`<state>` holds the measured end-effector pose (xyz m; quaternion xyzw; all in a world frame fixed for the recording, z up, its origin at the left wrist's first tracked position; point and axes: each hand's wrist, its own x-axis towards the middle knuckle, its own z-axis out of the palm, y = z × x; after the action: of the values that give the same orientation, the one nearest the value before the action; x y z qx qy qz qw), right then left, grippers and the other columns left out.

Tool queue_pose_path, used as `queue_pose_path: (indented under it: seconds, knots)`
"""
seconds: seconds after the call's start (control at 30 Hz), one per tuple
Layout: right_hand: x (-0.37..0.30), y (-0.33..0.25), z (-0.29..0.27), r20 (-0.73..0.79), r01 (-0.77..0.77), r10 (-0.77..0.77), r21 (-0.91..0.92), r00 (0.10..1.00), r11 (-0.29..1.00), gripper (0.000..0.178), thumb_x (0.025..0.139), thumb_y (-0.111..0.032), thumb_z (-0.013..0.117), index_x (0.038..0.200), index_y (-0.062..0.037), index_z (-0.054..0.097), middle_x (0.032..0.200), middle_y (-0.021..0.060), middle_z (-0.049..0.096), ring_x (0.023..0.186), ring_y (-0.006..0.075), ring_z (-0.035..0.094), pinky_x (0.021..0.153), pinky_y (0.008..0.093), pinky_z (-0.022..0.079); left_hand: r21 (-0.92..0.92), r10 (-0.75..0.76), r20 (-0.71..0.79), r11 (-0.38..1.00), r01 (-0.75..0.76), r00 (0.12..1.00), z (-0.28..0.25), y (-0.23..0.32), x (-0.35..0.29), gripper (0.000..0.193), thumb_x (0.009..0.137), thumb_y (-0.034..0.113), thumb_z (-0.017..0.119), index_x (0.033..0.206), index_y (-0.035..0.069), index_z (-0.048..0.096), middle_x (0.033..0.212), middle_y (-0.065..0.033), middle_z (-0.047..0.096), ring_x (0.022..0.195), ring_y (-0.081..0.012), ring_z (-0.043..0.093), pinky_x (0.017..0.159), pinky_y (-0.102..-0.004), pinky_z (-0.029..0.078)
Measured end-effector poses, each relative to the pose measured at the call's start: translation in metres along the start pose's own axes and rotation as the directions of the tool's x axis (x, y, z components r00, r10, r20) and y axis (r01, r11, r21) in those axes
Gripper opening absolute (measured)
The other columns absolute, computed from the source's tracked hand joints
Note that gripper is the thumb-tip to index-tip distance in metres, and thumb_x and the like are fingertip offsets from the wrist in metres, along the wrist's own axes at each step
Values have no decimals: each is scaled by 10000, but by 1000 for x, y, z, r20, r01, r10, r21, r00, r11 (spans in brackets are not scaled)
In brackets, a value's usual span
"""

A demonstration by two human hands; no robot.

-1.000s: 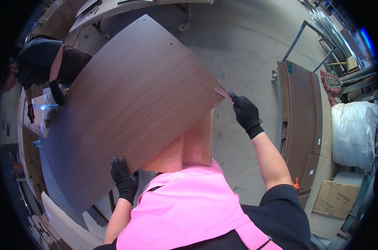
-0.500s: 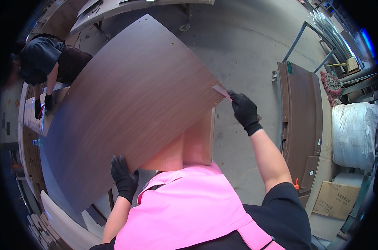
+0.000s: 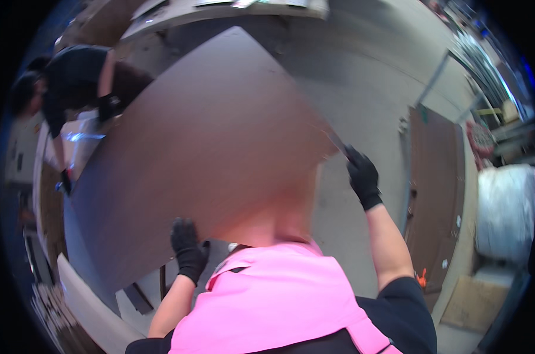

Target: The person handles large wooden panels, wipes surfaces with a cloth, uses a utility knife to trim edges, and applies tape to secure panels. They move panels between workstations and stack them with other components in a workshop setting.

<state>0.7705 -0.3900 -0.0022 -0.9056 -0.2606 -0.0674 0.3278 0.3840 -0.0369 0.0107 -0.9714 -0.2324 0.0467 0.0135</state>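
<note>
A large brown wood-grain panel (image 3: 220, 118) lies in front of me, its near edge close to my pink apron (image 3: 273, 289). My left hand (image 3: 189, 248), in a black glove, rests open with its fingers flat on the panel's near edge. At the panel's right corner, my gloved right hand (image 3: 363, 177) is closed round a narrow flat metal tool that looks like a file (image 3: 337, 141). Its blade lies against the corner edge, though blur hides the exact contact. Beneath the panel, lighter boards (image 3: 294, 218) show near my body.
A co-worker (image 3: 78, 82) bends over a workbench (image 3: 50, 194) at the left. Stacked brown panels (image 3: 435, 189) on a trolley (image 3: 435, 76) stand at the right, beside a wrapped white roll (image 3: 503, 212) and cardboard (image 3: 474, 301). Another table (image 3: 232, 17) stands at the back.
My right hand has shifted at the corner, and the file now slants more steeply along the edge. My left hand stays on the panel. The co-worker's hands have moved apart; the whole view has shifted.
</note>
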Motion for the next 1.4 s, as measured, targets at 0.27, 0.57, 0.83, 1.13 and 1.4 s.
queue_pose_path:
  seconds: [0.27, 0.57, 0.83, 1.13, 1.4]
  knots:
    - [-24, -93, 20, 400, -320, 62, 622, 914, 714, 464, 865, -26, 536, 1329, -20, 545, 1249, 57, 628, 1009, 129, 602, 771, 255, 477, -214, 64, -48, 974, -73, 997, -5, 10, -13, 816, 775, 298, 639, 1464, 26, 298, 1522, -218, 255, 1429, -367, 211, 1174, -489, 152]
    - [-6, -202, 66, 566, -377, -95, 655, 819, 654, 543, 862, 30, 478, 1400, -46, 479, 1221, 5, 612, 694, 30, 457, 586, 174, 363, -120, -184, -58, 977, 176, 981, 10, -61, -117, 734, 814, 219, 595, 1463, 41, 300, 1539, -148, 268, 1438, -298, 224, 1172, -469, 169]
    - [-42, -329, 133, 562, -296, -234, 692, 793, 659, 450, 925, 9, 487, 1373, -25, 502, 1126, 10, 623, 708, 50, 502, 582, 188, 399, -130, -501, -274, 865, 485, 821, 50, -223, -218, 649, 746, 170, 596, 1364, 37, 449, 1444, -170, 407, 1360, -325, 360, 1124, -508, 263]
    - [-124, -507, 191, 690, -263, -296, 581, 661, 770, 465, 906, -13, 532, 1369, -37, 506, 872, 10, 588, 645, 55, 489, 567, 202, 391, 16, -810, -213, 557, 831, 547, 104, -426, -334, 682, 831, 223, 569, 1433, 6, 336, 1508, -179, 309, 1395, -319, 298, 1152, -452, 212]
    - [-171, -649, 239, 786, -344, -408, 584, 464, 735, 523, 879, 18, 546, 1392, -2, 445, 878, 30, 568, 727, 115, 553, 660, 260, 472, -803, -969, -245, 213, 557, 18, 73, -408, -323, 524, 886, 160, 552, 1364, -9, 422, 1363, -255, 454, 1308, -366, 408, 1084, -452, 319]
